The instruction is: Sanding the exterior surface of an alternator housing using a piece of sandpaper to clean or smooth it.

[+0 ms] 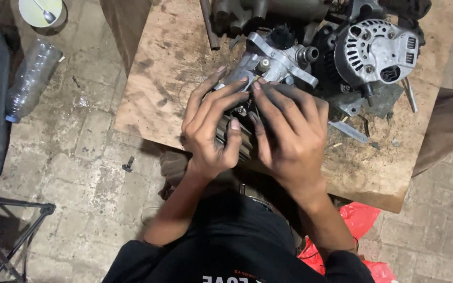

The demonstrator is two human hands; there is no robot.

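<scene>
Left hand (209, 126) and right hand (289, 133) meet on the pump (268, 65) at desk (169, 68) centre, fingers curled round its dark lower end, prob. to steady it; exact grip hidden. Alternator (376, 52) sits just right, w/ loose metal bits. Worn plywood top; stained brick floor (85, 147), bottle (30, 78) far left.

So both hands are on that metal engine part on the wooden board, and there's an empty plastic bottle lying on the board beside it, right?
Not quite. The left hand and right hand are both on the metal engine part on the wooden board, but the head view shows the plastic bottle lying on the floor to the left of the board, not on it.
</scene>
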